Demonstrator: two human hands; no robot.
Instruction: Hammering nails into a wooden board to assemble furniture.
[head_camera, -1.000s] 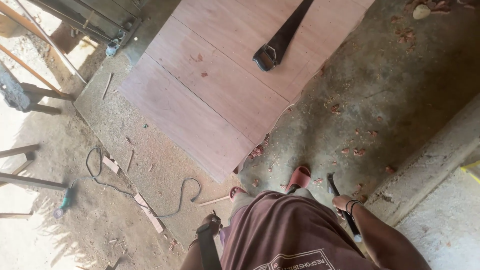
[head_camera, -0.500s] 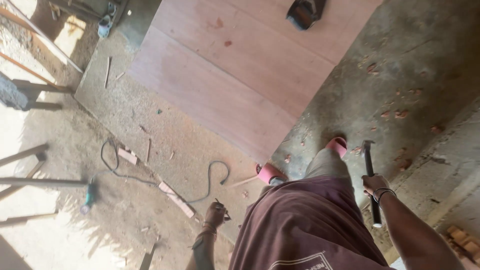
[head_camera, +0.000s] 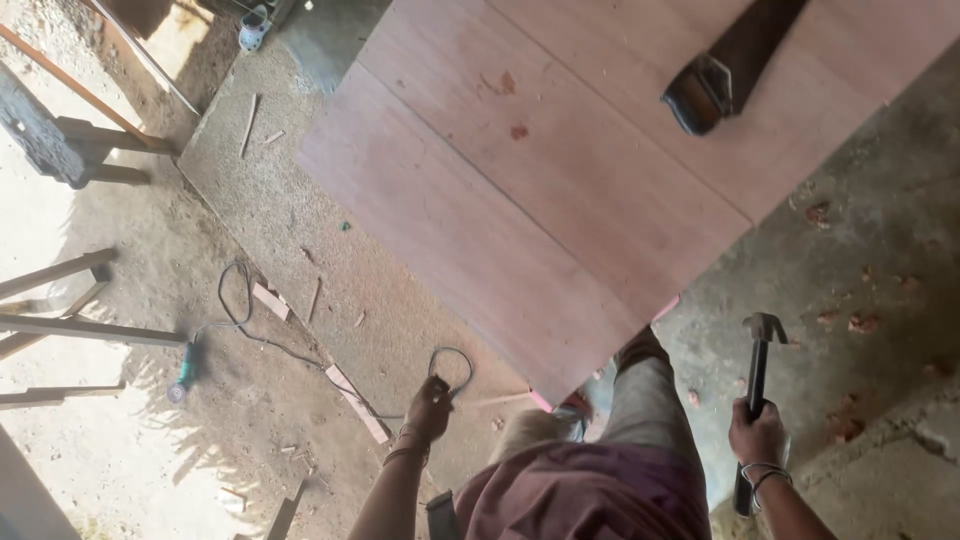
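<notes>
A person stands at the near corner of a plywood sheet (head_camera: 560, 200) with a hammer (head_camera: 756, 400) in hand.

The right hand (head_camera: 758, 436) is clenched around the hammer's dark handle, head up, held at the person's side over the concrete floor (head_camera: 850, 250); the left hand (head_camera: 430, 408) hangs loosely curled and empty, close above a looping cable (head_camera: 240, 310) that runs to a small power tool (head_camera: 184, 368) on the ground. The reddish sheet lies flat on the floor just ahead of the feet, with a handsaw (head_camera: 725, 65) resting on its far part. No nails or fresh hammer marks can be made out on the sheet, so any hammering on it looks not yet begun. Wood offcuts (head_camera: 355, 402) and timber lengths (head_camera: 90, 328) lie scattered to the left.
</notes>
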